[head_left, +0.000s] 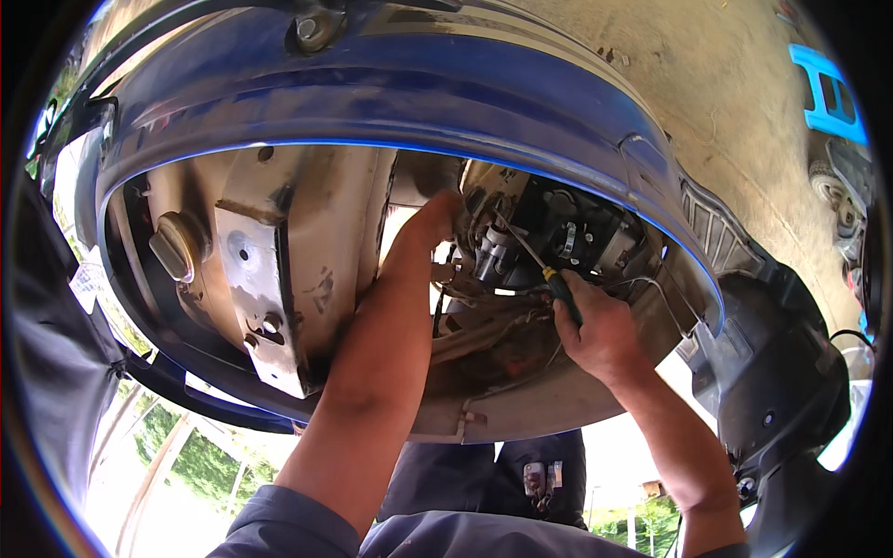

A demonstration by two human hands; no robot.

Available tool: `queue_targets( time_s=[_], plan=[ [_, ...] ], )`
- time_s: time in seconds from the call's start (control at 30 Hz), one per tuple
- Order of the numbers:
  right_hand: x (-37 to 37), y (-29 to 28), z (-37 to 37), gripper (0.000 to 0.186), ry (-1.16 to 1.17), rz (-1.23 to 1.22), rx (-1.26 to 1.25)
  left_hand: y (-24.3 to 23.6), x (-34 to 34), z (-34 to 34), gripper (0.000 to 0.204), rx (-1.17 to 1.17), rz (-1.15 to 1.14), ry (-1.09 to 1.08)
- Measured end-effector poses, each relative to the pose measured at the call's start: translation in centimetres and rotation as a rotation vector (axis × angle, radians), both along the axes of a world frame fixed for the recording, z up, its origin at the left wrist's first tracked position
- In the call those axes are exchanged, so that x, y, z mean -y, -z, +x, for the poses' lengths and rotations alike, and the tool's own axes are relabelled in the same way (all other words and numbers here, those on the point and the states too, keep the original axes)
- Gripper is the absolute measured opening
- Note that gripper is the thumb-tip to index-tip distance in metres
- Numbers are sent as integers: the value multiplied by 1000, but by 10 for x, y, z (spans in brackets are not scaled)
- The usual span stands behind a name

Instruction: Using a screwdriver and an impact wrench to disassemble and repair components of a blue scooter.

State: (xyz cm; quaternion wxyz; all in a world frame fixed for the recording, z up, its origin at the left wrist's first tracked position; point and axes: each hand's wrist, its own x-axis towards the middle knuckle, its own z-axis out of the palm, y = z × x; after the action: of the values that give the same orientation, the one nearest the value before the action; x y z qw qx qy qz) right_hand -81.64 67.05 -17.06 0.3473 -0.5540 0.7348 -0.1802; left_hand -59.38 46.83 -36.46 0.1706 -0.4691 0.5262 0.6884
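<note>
Right hand (603,327) wrapped round the green-and-yellow handle of a screwdriver (562,294); shaft slants up-left inside the opening of the blue body panel (391,98), tip near a silver cylindrical part (496,255) (contact unclear). Left hand (446,216) inside same opening; fingers mostly hidden, grip cannot be told.

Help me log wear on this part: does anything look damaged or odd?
Yes: inside the blue shell, at left, the metal bracket has dark stains marring its pale face; smudges mark the tan panel beside it.
</note>
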Motion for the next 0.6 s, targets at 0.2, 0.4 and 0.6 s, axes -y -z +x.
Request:
queue_targets(
  time_s=[0.2,0.4,0.6],
  plan=[
    [7,-13,14,31,1017,595,759,4,-12,4,23,61,-7,-77],
    [14,-9,4,37,107,72,61,-8,3,9,34,63,65,36],
    [8,-7,-4,42,-240,157,-180,-3,0,1,33,47,40,59]
  ],
)
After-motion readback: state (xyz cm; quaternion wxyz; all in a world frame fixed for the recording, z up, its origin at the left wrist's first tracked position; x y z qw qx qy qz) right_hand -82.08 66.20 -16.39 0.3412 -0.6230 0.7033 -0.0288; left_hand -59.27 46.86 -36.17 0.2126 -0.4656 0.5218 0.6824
